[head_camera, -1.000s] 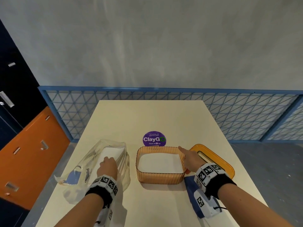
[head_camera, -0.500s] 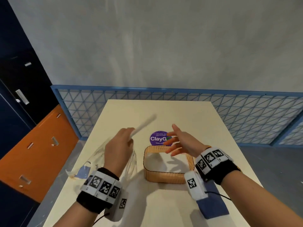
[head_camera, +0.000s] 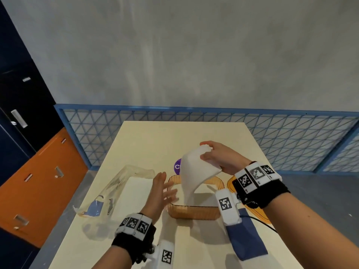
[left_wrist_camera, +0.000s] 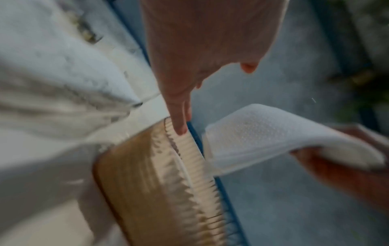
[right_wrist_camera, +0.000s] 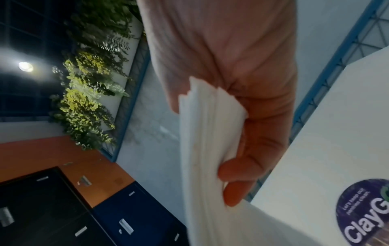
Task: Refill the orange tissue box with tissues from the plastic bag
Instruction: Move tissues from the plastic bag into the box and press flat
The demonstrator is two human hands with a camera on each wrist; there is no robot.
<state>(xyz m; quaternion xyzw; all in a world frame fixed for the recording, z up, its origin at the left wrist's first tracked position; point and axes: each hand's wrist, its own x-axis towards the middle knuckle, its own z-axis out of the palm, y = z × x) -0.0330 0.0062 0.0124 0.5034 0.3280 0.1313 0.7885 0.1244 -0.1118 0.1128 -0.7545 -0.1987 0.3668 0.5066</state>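
A: Since we start nearest, we log the dark blue fabric piece [head_camera: 246, 241] lying on the cream rectangular table [head_camera: 155, 144] under the right forearm, by the near right corner of the box.

B: Agreed. Next we tag the left hand [head_camera: 159, 193], fingers straight and slightly spread, holding nothing, just beside the left wall of the ribbed translucent orange tissue box [head_camera: 192, 212]. In the left wrist view one fingertip [left_wrist_camera: 181, 129] sits at the box rim [left_wrist_camera: 189, 158]; we cannot tell if it touches, too blurred.

A: We mark the box open, standing on the table mid-front. Left of it lies the clear crinkled plastic bag [head_camera: 116, 189], on its side, a white tissue stack [head_camera: 136, 193] showing inside.

B: Right of the box we see the flat orange lid [head_camera: 231, 185], mostly hidden by the right wrist.

A: Then the right hand [head_camera: 219, 160], raised above the box's far side, fingers and thumb curled, pinching the top of a white bundle of folded tissues [head_camera: 194, 171]. The bundle bends and hangs down, lower end reaching into the box.

B: The right wrist view confirms it: thumb [right_wrist_camera: 242, 166] pressed on the layered edges [right_wrist_camera: 206, 133].

A: Farther back, a round purple sticker [head_camera: 177, 166] on the table, partly behind the bundle. Beyond that, the blue mesh railing [head_camera: 213, 129] and the grey wall [head_camera: 174, 55].
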